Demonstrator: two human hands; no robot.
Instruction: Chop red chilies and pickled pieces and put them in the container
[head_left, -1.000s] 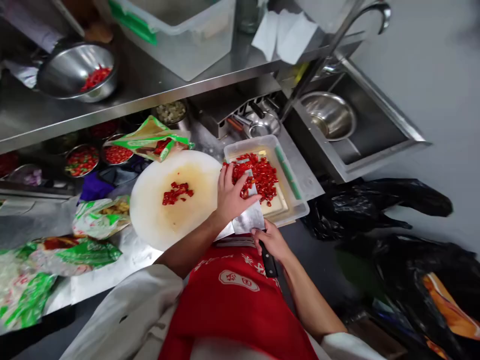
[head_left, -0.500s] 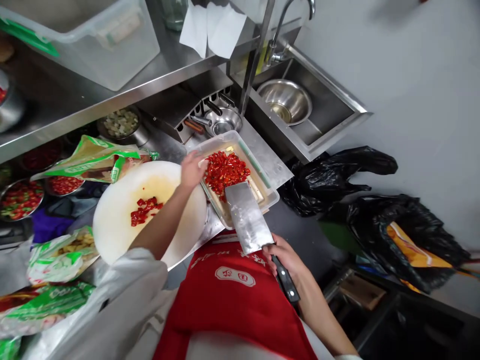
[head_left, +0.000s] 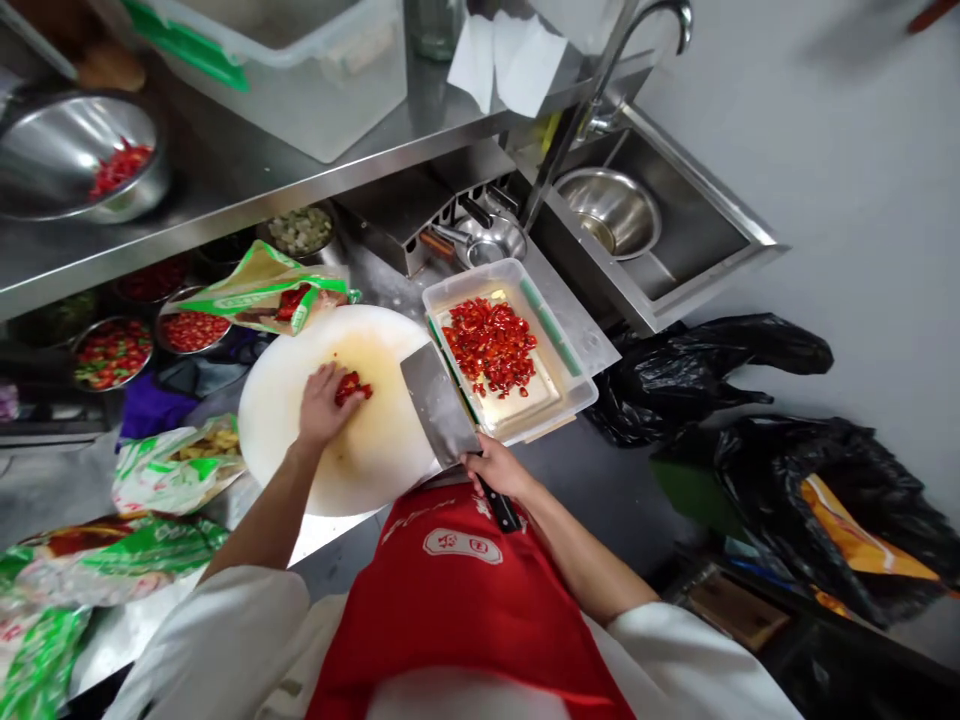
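Observation:
My right hand (head_left: 496, 468) is closed round the black handle of a cleaver (head_left: 439, 400). The broad blade lies over the right edge of a round white cutting board (head_left: 270, 440), beside a clear plastic tub (head_left: 566, 395). Chopped red chilies (head_left: 491, 345) lie heaped inside that tub. On the board, my left hand (head_left: 322, 405) is against a small pile of cut red chilies (head_left: 352, 388), its fingers stretched along the left side and its thumb apart near the pile's lower edge. Part of the pile is hidden behind the hand.
A steel shelf (head_left: 292, 180) runs above the board, bearing a plastic bin (head_left: 330, 100) and a steel bowl (head_left: 139, 200). Opened green-and-white bags (head_left: 176, 480) lie at left. Small pans (head_left: 491, 240) stand behind the tub; a sink (head_left: 705, 220) is at right.
My left hand has moved from the tub back to the chilies on the board. The cleaver has swung left, from over the tub to the board's right edge.

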